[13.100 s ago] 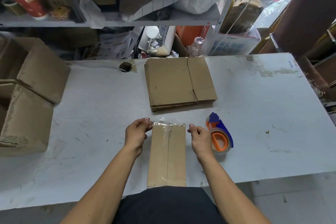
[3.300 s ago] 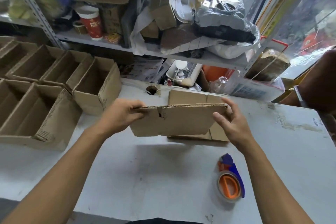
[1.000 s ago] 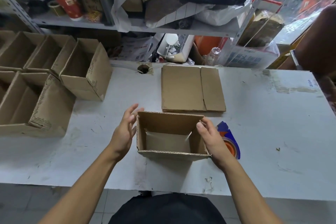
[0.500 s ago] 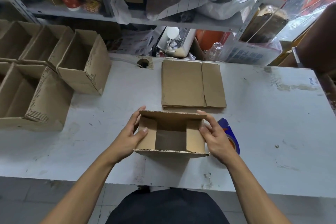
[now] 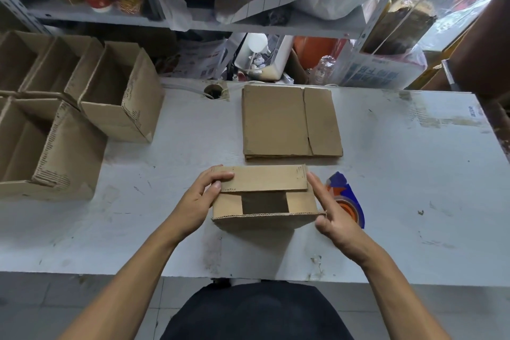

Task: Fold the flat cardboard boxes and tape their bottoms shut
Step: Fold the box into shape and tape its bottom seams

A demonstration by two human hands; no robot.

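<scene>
We have the small brown cardboard box (image 5: 263,201) standing near the front middle of the scuffed white table (image 5: 414,174), its bottom flaps turned upward. Half a second ago only the two short end flaps were folded inward and the far long flap stood up; now that far flap lies folded down over them, covering the back half of the opening, while the near long flap is not yet closed and a dark rectangular gap shows between the end flaps. Our left hand (image 5: 200,199) has shifted from the left end flap to the box's left far corner, where its curled fingers press on top of the folded flap and the thumb rests against the side, so it grips the box. Our right hand (image 5: 331,215) has left the right end flap and now lies along the right wall with fingers nearly straight, touching but not clasping. The blue and orange tape dispenser (image 5: 349,201) sits just beside that hand, partly hidden by it. The stack of flat brown cardboard blanks (image 5: 289,121) lies behind the box as before, and the open finished boxes (image 5: 116,91) stay grouped at the left.
</scene>
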